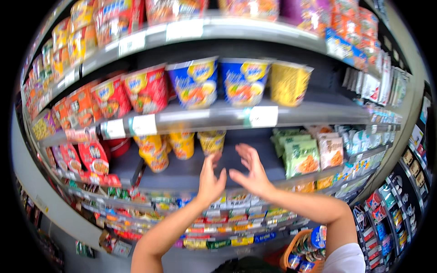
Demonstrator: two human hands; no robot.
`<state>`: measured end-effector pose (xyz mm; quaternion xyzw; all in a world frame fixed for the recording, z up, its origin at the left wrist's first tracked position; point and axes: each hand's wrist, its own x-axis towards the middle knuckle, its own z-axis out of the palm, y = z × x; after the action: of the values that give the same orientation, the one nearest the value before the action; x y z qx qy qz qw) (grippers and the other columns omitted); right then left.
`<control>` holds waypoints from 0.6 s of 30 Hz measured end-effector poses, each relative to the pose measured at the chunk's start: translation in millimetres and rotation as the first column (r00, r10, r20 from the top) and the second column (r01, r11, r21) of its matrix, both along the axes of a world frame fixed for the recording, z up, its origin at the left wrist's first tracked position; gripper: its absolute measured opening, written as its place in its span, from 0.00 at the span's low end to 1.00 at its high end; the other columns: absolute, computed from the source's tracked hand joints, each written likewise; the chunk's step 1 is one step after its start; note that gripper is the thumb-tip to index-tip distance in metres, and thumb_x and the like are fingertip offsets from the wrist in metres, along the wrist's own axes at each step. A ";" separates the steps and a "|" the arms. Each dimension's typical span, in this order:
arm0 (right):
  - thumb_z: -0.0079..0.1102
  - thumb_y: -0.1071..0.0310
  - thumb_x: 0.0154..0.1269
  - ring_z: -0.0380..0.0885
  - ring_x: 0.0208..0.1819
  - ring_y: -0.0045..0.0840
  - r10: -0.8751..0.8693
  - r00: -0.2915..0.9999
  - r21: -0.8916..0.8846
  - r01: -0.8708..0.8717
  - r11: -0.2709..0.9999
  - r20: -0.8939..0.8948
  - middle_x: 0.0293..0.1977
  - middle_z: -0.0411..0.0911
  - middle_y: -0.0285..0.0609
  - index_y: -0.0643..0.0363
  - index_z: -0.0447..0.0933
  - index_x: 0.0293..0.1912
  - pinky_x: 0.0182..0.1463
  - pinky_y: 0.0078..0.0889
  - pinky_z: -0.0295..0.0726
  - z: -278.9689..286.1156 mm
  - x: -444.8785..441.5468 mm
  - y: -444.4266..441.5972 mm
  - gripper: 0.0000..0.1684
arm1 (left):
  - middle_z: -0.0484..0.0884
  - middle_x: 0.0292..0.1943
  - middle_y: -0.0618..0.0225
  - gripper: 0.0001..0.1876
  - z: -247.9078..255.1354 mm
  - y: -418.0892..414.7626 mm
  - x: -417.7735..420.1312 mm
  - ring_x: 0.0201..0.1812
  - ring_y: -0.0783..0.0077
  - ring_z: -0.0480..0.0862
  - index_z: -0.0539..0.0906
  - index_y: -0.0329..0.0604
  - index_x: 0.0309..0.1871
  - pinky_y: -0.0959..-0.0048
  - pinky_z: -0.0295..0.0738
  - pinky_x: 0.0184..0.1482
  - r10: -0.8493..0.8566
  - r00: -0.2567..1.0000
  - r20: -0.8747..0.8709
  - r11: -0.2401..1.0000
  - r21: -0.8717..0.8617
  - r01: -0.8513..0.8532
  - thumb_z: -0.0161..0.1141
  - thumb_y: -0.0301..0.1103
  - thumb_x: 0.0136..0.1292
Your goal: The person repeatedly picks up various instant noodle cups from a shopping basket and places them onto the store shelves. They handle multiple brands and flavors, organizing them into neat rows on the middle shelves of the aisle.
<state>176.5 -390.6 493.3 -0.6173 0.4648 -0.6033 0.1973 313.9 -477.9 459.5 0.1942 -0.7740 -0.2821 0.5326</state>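
Both of my hands reach over the dark lower shelf (pixel 191 174), palms facing each other with a gap between them. My left hand (pixel 209 181) has its thumb apart from its fingers and holds nothing. Its fingertips overlap the bottom of a yellow noodle cup (pixel 211 141) in the view; contact cannot be told. To the right, my right hand (pixel 252 172) has spread fingers and nothing in it. Left of them stand a yellow cup stack (pixel 182 146) and another stack of yellow cups (pixel 153 153). Green snack packets (pixel 302 157) lie right of my right hand.
The shelf above, its front rail (pixel 222 119) over my hands, bears blue noodle cups (pixel 194 83), red cups (pixel 146 89) and a yellow cup (pixel 289 83). Pink packets (pixel 330 150) sit beside the green ones. Below right, an orange basket (pixel 286 254) holds several packaged goods.
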 end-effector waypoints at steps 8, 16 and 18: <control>0.68 0.72 0.52 0.61 0.66 0.34 -0.162 0.983 -0.376 0.117 0.919 -0.090 0.62 0.63 0.50 0.60 0.52 0.65 0.66 0.40 0.61 109.8 -54.7 100.3 0.45 | 0.62 0.63 0.57 0.33 157.6 96.6 -44.2 0.67 0.64 0.61 0.56 0.38 0.66 0.63 0.56 0.68 -0.543 0.795 -0.272 0.818 0.042 0.573 0.56 0.18 0.58; 0.71 0.63 0.50 0.67 0.61 0.42 -0.530 0.838 -0.427 0.434 0.793 -0.132 0.58 0.65 0.58 0.67 0.53 0.61 0.64 0.38 0.66 168.2 -117.2 81.4 0.46 | 0.60 0.65 0.48 0.36 236.7 103.1 -103.8 0.67 0.60 0.62 0.55 0.25 0.65 0.68 0.55 0.68 -0.503 0.725 -0.470 0.640 0.361 0.678 0.58 0.17 0.53; 0.71 0.57 0.50 0.68 0.61 0.44 -0.527 0.825 -0.435 0.405 0.804 -0.205 0.57 0.66 0.60 0.70 0.52 0.62 0.62 0.38 0.68 171.0 -125.3 55.7 0.49 | 0.67 0.60 0.50 0.31 241.9 92.5 -108.3 0.62 0.61 0.68 0.60 0.25 0.60 0.69 0.60 0.65 -0.451 0.773 -0.446 0.661 0.415 0.625 0.59 0.17 0.52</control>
<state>51.2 -334.9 664.3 -0.5963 0.5056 -0.6034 -0.1571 205.6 -385.5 701.4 0.0496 -0.5919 -0.6613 0.4582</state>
